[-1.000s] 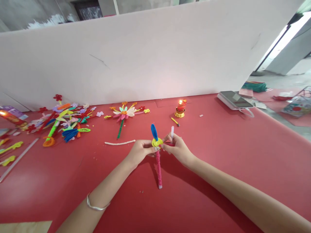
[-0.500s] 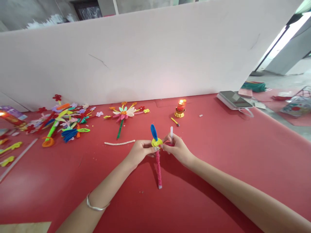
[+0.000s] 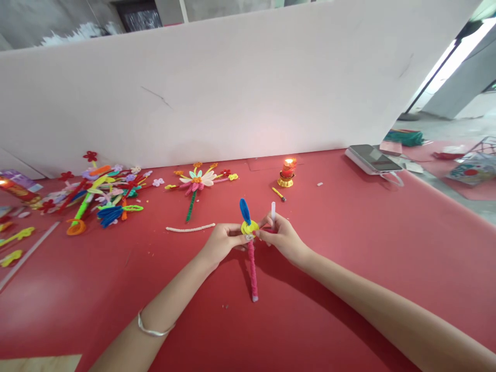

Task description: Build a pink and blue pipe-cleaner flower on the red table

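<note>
My left hand (image 3: 225,244) is closed on a pipe-cleaner flower, pinching it just under its yellow coiled centre (image 3: 249,227). One blue looped petal (image 3: 245,211) stands up from the coil. The flower's stem (image 3: 252,271), wrapped in pink, points down toward me and ends in a pale tip. From the right, my right hand (image 3: 285,236) has its fingertips pressed together at the edge of the coil, on a dark pink piece mostly hidden by the fingers. A translucent white stick (image 3: 273,211), perhaps a glue stick, rises from between the fingers of that hand.
A lit red candle (image 3: 289,168) on a gold base stands beyond my hands, near a short yellow stick (image 3: 278,194). A finished-looking pipe-cleaner flower (image 3: 197,181), a white pipe cleaner (image 3: 189,229) and a colourful pile (image 3: 104,194) lie leftward. A phone (image 3: 374,157) lies at right.
</note>
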Tool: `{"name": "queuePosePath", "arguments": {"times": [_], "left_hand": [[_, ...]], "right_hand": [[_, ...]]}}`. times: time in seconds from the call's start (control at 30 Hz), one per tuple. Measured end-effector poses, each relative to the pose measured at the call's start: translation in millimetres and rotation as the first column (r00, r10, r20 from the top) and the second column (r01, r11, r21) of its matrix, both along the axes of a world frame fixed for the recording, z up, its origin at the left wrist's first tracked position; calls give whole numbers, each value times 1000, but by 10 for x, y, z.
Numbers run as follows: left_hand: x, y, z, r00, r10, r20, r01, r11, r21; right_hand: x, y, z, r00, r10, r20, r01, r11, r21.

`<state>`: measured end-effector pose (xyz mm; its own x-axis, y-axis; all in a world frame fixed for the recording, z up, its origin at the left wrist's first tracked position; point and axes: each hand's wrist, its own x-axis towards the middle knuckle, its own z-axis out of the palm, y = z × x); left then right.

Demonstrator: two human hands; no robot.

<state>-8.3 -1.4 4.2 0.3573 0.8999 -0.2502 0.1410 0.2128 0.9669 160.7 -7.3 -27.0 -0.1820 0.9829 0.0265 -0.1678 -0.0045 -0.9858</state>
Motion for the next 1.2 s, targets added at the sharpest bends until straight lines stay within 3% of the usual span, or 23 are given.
{"name": "queuePosePath", "arguments": {"times": [1.2], "left_hand": [[0, 13, -19, 1000, 12, -9, -12, 1000, -23]], "right_hand": [[-6, 22, -70, 1000, 0, 11, 0, 1000, -3]]}}
